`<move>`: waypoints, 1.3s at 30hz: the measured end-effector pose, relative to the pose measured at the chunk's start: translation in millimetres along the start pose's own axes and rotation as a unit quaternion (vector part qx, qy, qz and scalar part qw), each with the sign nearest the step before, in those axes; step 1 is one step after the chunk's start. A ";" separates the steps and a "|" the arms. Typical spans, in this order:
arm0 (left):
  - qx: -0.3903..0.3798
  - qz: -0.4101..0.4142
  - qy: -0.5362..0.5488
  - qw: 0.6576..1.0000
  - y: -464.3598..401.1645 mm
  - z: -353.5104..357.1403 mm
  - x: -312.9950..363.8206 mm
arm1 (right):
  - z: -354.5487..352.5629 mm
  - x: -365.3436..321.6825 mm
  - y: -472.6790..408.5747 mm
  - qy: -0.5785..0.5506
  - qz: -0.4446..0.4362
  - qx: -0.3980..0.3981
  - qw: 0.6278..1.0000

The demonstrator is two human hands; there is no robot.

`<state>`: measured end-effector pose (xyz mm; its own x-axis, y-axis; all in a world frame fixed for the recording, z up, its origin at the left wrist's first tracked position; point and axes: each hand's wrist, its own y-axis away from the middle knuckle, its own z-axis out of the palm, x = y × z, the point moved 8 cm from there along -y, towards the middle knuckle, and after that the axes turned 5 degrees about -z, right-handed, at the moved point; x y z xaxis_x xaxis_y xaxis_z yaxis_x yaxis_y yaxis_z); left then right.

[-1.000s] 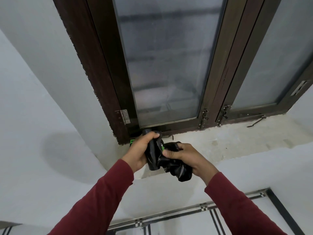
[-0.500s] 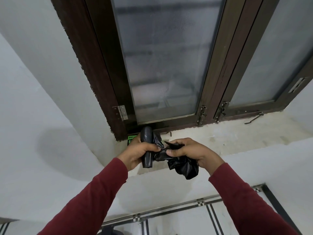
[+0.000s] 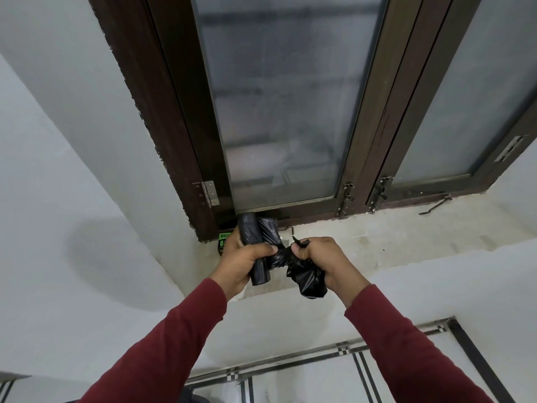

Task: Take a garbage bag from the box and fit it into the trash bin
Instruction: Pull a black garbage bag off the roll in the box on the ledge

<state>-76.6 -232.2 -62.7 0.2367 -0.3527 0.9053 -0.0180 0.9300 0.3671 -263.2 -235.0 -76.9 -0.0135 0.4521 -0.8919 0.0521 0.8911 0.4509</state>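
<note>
Compared with a second ago, the two hands have drawn apart and the black roll now stands clear above the left fist, where before it was mostly buried between both hands; a short twisted neck of plastic is stretched between them.

In the head view, the only one given, the left hand (image 3: pixel 242 261) is clenched around the roll of garbage bags (image 3: pixel 252 242), which stands roughly upright, its top end poking out above the fingers and its bottom end below the palm. The right hand (image 3: pixel 322 258) is closed tight on the loose garbage bag (image 3: pixel 306 279), bunched up, with a crumpled tail hanging below the fist. The bag is still joined to the roll through the taut strip between the thumbs. A green-labelled box (image 3: pixel 224 238) peeks out behind the left hand on the window sill (image 3: pixel 392 237), at the foot of the window frame (image 3: pixel 186 141).

The likely trouble is the tear: pulled off-line, the thin film may rip through the bag's body instead of the perforation, leaving a hole. The roll could also spin in the left fist and feed out a second bag. The trash bin is not in view, so fitting is still to come.
</note>
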 end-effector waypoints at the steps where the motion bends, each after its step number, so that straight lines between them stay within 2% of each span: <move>1: 0.001 0.000 0.003 1.000 0.0 0.6 0.3 | -0.1 0.6 -1.5 0.007 -0.005 0.016 1.000; 4: 0.007 -0.002 0.009 1.000 0.1 0.4 0.1 | -1.6 -1.5 -1.6 0.038 -0.026 0.071 0.996; 10: 0.014 -0.001 0.020 1.000 2.5 2.4 0.3 | -7.4 -4.8 4.3 0.021 -0.046 0.148 0.988; 14: 0.021 -0.006 0.045 0.999 6.5 2.0 -1.6 | -6.3 -5.4 6.0 0.016 -0.053 0.161 0.985; 21: 0.025 -0.016 0.074 0.997 7.8 5.0 -3.1 | -9.0 -0.6 4.8 -0.009 0.001 0.193 0.981; 26: 0.036 -0.018 0.096 0.995 7.1 8.8 -0.2 | -14.0 1.3 3.3 -0.090 0.016 0.227 0.970; 39: 0.037 -0.032 0.107 0.993 12.1 13.0 -0.4 | -19.0 -3.5 -7.5 -0.067 -0.006 0.250 0.966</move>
<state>-89.6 -222.2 -55.9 0.4397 -0.3736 0.8167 -0.0650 0.8937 0.4439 -282.5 -242.4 -76.4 0.1099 0.4025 -0.9088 0.5284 0.7508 0.3964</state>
